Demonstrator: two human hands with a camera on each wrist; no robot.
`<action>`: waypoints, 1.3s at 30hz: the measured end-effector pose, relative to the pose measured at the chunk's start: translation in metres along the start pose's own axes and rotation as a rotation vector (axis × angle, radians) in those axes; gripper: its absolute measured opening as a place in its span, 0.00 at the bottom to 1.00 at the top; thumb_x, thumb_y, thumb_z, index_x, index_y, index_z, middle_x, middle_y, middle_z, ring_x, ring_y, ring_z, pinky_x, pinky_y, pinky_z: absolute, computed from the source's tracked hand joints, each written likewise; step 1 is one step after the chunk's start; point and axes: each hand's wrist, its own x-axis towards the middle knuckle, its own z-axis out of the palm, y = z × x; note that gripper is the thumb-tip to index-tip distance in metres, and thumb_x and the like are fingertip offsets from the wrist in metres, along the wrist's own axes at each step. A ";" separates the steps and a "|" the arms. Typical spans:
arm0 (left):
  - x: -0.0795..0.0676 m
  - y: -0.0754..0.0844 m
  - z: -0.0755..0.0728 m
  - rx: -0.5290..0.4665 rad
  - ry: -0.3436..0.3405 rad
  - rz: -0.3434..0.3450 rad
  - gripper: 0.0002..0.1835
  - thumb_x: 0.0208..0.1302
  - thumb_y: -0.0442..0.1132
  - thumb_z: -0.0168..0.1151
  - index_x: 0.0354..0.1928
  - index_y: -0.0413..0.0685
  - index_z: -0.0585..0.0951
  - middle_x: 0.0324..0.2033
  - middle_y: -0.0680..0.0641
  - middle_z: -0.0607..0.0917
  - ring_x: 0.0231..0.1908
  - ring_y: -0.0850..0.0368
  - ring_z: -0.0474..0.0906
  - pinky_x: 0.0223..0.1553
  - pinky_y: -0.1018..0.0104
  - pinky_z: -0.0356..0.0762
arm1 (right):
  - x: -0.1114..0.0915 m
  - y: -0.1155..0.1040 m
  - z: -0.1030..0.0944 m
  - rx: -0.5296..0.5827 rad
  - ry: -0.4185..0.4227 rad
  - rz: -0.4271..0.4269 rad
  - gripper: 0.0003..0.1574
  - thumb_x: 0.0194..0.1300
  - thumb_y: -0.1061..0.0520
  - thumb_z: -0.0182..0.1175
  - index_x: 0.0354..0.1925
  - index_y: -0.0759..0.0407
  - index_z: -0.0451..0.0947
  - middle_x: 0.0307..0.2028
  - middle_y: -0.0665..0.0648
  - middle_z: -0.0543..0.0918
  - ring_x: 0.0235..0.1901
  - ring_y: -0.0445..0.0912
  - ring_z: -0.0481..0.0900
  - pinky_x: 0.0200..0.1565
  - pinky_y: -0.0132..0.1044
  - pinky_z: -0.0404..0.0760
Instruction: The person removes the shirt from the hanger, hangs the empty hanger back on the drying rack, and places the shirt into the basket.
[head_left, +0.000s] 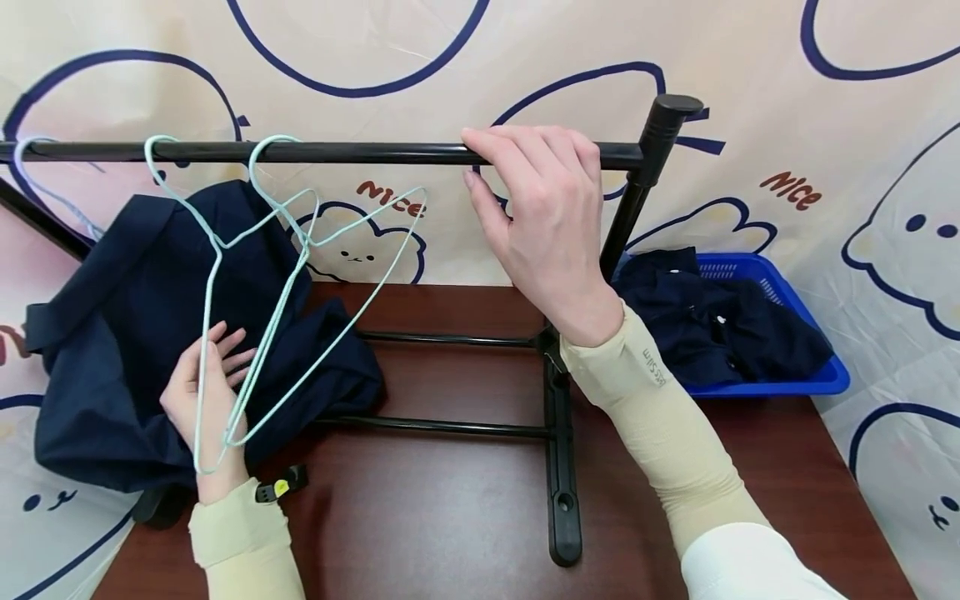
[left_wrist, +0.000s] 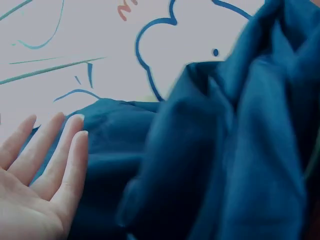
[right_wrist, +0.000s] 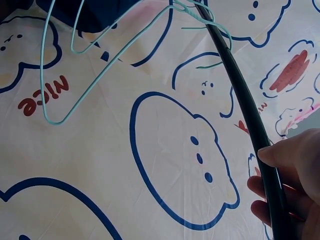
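My right hand (head_left: 543, 192) grips the black rail (head_left: 390, 153) of a clothes rack near its right end. Thumb and fingers curl round the bar in the right wrist view. Two mint-green wire hangers (head_left: 212, 292) hang from the rail further left. Behind their lower parts, my left hand (head_left: 206, 387) is held up with its fingers extended, holding nothing. A navy cloth garment (head_left: 123, 333) hangs in folds just beyond that hand. In the left wrist view, the straight fingers (left_wrist: 72, 170) stand beside the navy cloth (left_wrist: 190, 165).
A blue basket (head_left: 842, 377) with folded navy clothing (head_left: 720, 325) stands on the brown table (head_left: 450, 500) at the right. The rack's foot (head_left: 564, 500) reaches toward the front. A pale lavender hanger (head_left: 48, 187) hooks the rail at far left. Printed curtain hangs behind.
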 end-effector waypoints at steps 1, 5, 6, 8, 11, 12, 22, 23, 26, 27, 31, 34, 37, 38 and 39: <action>0.000 0.002 0.000 0.001 -0.008 0.013 0.16 0.76 0.38 0.59 0.54 0.31 0.84 0.44 0.38 0.88 0.33 0.57 0.88 0.36 0.73 0.82 | 0.000 0.000 0.000 0.000 0.001 0.001 0.19 0.77 0.51 0.56 0.55 0.57 0.85 0.49 0.54 0.87 0.51 0.51 0.78 0.59 0.45 0.63; 0.002 0.011 -0.002 0.043 -0.034 0.143 0.15 0.75 0.34 0.59 0.55 0.31 0.84 0.45 0.34 0.87 0.34 0.57 0.88 0.37 0.72 0.82 | -0.001 0.000 0.000 -0.002 0.002 -0.002 0.19 0.77 0.51 0.56 0.55 0.57 0.85 0.49 0.55 0.87 0.51 0.50 0.78 0.59 0.45 0.63; 0.002 0.015 -0.002 0.074 -0.035 0.180 0.14 0.75 0.34 0.59 0.55 0.32 0.84 0.46 0.34 0.87 0.35 0.57 0.88 0.38 0.72 0.82 | -0.001 0.000 0.000 -0.004 0.002 -0.003 0.19 0.77 0.51 0.56 0.55 0.57 0.85 0.49 0.55 0.87 0.51 0.50 0.78 0.59 0.45 0.63; 0.002 0.025 -0.001 0.126 -0.014 0.244 0.14 0.74 0.33 0.59 0.55 0.32 0.84 0.46 0.34 0.87 0.36 0.58 0.88 0.40 0.72 0.82 | -0.001 0.001 0.000 -0.003 0.003 -0.004 0.19 0.77 0.51 0.56 0.55 0.57 0.85 0.49 0.55 0.87 0.51 0.50 0.78 0.59 0.46 0.63; -0.003 0.047 0.005 0.218 0.049 0.316 0.13 0.74 0.33 0.61 0.54 0.35 0.85 0.47 0.36 0.87 0.37 0.60 0.87 0.43 0.73 0.80 | -0.001 0.000 0.000 -0.004 0.003 -0.004 0.19 0.77 0.51 0.56 0.55 0.57 0.85 0.49 0.55 0.87 0.51 0.50 0.78 0.59 0.46 0.63; -0.004 0.055 0.008 0.215 0.077 0.337 0.12 0.73 0.33 0.61 0.53 0.34 0.85 0.46 0.36 0.87 0.37 0.61 0.87 0.43 0.74 0.80 | 0.000 0.000 0.000 -0.005 0.003 -0.004 0.19 0.77 0.51 0.56 0.55 0.57 0.85 0.49 0.55 0.87 0.51 0.50 0.78 0.59 0.46 0.63; -0.007 0.095 0.017 0.372 0.420 0.616 0.15 0.63 0.43 0.69 0.43 0.37 0.88 0.43 0.45 0.89 0.46 0.59 0.83 0.58 0.68 0.70 | 0.000 0.000 0.000 0.002 0.002 0.001 0.18 0.76 0.51 0.58 0.55 0.58 0.85 0.49 0.55 0.87 0.51 0.51 0.78 0.58 0.46 0.63; -0.007 0.096 0.014 0.439 0.452 0.607 0.16 0.63 0.44 0.69 0.45 0.40 0.88 0.45 0.48 0.88 0.50 0.59 0.81 0.61 0.67 0.67 | 0.000 0.000 0.000 0.003 0.002 0.000 0.18 0.76 0.51 0.58 0.55 0.58 0.85 0.49 0.55 0.87 0.51 0.51 0.78 0.58 0.46 0.63; -0.006 0.096 0.002 0.652 0.484 0.502 0.27 0.68 0.50 0.64 0.61 0.38 0.81 0.61 0.49 0.80 0.64 0.59 0.68 0.68 0.67 0.52 | 0.000 0.000 0.000 0.003 0.000 -0.003 0.18 0.76 0.51 0.58 0.55 0.58 0.85 0.49 0.55 0.87 0.51 0.51 0.78 0.59 0.46 0.63; -0.006 0.094 -0.002 0.715 0.476 0.449 0.30 0.70 0.52 0.62 0.65 0.37 0.77 0.66 0.49 0.76 0.67 0.60 0.64 0.69 0.68 0.47 | 0.000 0.000 0.000 0.003 0.000 -0.003 0.18 0.76 0.51 0.58 0.56 0.58 0.85 0.49 0.55 0.87 0.51 0.51 0.78 0.58 0.46 0.63; -0.005 0.086 -0.015 0.836 0.437 0.315 0.39 0.73 0.58 0.56 0.74 0.37 0.66 0.73 0.48 0.65 0.71 0.61 0.54 0.70 0.70 0.40 | 0.000 0.000 0.001 -0.002 0.000 -0.003 0.18 0.76 0.51 0.57 0.55 0.58 0.85 0.49 0.55 0.87 0.51 0.51 0.78 0.58 0.46 0.63; -0.003 0.080 -0.016 0.812 0.425 0.316 0.35 0.73 0.56 0.56 0.74 0.42 0.67 0.72 0.51 0.67 0.70 0.62 0.58 0.70 0.68 0.45 | 0.000 0.000 0.001 -0.003 0.001 -0.001 0.18 0.76 0.52 0.58 0.55 0.58 0.85 0.49 0.55 0.87 0.51 0.51 0.78 0.58 0.46 0.63; -0.001 0.077 -0.014 0.776 0.417 0.321 0.33 0.72 0.53 0.58 0.73 0.47 0.69 0.70 0.54 0.70 0.68 0.64 0.62 0.69 0.67 0.51 | 0.000 -0.001 0.001 -0.004 -0.001 -0.001 0.18 0.76 0.52 0.58 0.56 0.58 0.85 0.49 0.55 0.87 0.51 0.51 0.78 0.58 0.46 0.63; 0.000 0.073 -0.015 0.772 0.409 0.317 0.32 0.72 0.53 0.58 0.73 0.48 0.69 0.70 0.55 0.70 0.68 0.64 0.62 0.69 0.67 0.51 | 0.000 -0.001 0.001 -0.004 -0.001 -0.001 0.18 0.76 0.52 0.58 0.56 0.58 0.85 0.49 0.55 0.87 0.51 0.51 0.78 0.58 0.46 0.63; 0.001 0.070 -0.015 0.772 0.408 0.304 0.32 0.72 0.54 0.58 0.73 0.49 0.69 0.70 0.56 0.70 0.67 0.64 0.63 0.68 0.67 0.52 | 0.000 -0.001 0.001 -0.004 -0.002 -0.002 0.18 0.76 0.52 0.57 0.56 0.58 0.85 0.49 0.55 0.86 0.51 0.51 0.77 0.58 0.46 0.63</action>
